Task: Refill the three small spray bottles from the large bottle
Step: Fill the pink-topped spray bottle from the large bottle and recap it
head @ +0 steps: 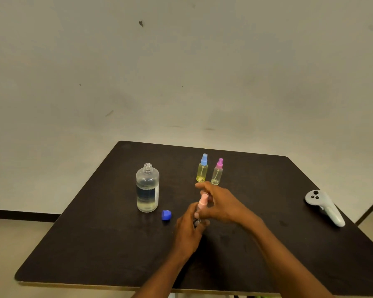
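A large clear bottle (147,188), uncapped and partly filled with liquid, stands left of centre on the dark table (95,233). Its blue cap (166,215) lies just to its right. Two small spray bottles stand at the back: a yellow one with a blue spray head (202,168) and a clear one with a magenta spray head (217,172). My left hand (188,227) grips the body of a third small spray bottle (200,208), mostly hidden. My right hand (221,203) pinches its pale pink spray head.
A white handheld controller (324,206) lies near the table's right edge. A plain wall rises behind the table, and floor shows to the left and right.
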